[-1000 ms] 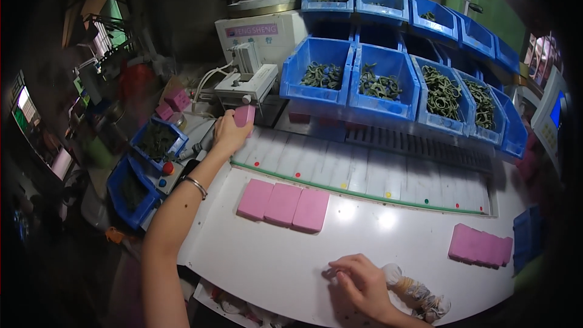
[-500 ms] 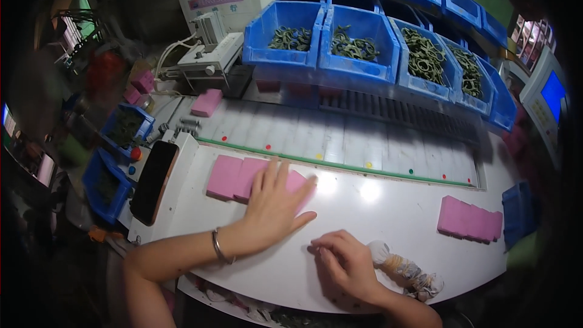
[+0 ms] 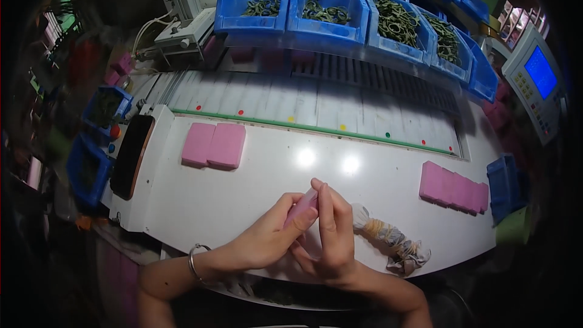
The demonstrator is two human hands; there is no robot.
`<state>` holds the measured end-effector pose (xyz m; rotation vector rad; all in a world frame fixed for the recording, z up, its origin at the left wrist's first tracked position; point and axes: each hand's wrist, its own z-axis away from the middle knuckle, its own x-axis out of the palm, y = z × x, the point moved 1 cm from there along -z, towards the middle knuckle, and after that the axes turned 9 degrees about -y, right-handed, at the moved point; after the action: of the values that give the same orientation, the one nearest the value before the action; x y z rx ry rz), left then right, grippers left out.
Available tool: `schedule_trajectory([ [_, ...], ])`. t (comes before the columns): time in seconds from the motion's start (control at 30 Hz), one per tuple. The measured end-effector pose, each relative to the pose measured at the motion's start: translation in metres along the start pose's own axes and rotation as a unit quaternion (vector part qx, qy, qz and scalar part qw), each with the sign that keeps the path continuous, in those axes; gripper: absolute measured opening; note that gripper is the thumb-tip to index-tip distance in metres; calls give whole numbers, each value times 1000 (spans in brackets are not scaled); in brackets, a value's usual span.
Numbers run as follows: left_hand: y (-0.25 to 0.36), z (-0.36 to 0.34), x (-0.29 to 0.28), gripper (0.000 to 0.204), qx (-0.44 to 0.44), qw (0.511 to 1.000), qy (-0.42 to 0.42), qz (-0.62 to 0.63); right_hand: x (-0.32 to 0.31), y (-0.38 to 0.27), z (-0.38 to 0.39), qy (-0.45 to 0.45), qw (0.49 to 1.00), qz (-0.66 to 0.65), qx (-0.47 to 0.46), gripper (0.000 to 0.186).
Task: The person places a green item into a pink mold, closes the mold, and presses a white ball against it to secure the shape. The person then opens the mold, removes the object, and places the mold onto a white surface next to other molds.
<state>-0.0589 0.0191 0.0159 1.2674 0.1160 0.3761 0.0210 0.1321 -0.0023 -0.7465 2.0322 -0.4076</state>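
A pink rectangular block [image 3: 299,208] is held tilted above the white table's near middle. My left hand [image 3: 276,231] grips it from the left, thumb across its near face. Around its right edge my right hand [image 3: 331,228] is closed, fingertips pressed together at the upper end; the palm side is partly hidden. Two similar pink blocks [image 3: 228,146] lie overlapping on the left part of the table. Just beyond my right wrist rests a bundle of greyish cloth [image 3: 395,240] bound with tan bands.
A row of pink blocks [image 3: 452,187] lies at the right, beside a small blue bin [image 3: 503,185]. Behind a green strip [image 3: 316,127] are pale sloping channels. Blue bins [image 3: 331,30] of dark green rings stand above. A phone [image 3: 132,158] lies left; a control panel [image 3: 537,82] stands right.
My left hand has taken one pink block from the left row and brought it toward me. My right hand has come up to meet it. The whole view has shifted.
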Motion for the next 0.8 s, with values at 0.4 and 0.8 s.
schedule_trajectory([
  [0.4,-16,-5,36,56,141,971,95,170,1,-8,24,87,993,69,-47,75],
  [0.8,-26,-7,27,65,150,905,184,354,-27,-32,37,5,996,55,-72,28],
])
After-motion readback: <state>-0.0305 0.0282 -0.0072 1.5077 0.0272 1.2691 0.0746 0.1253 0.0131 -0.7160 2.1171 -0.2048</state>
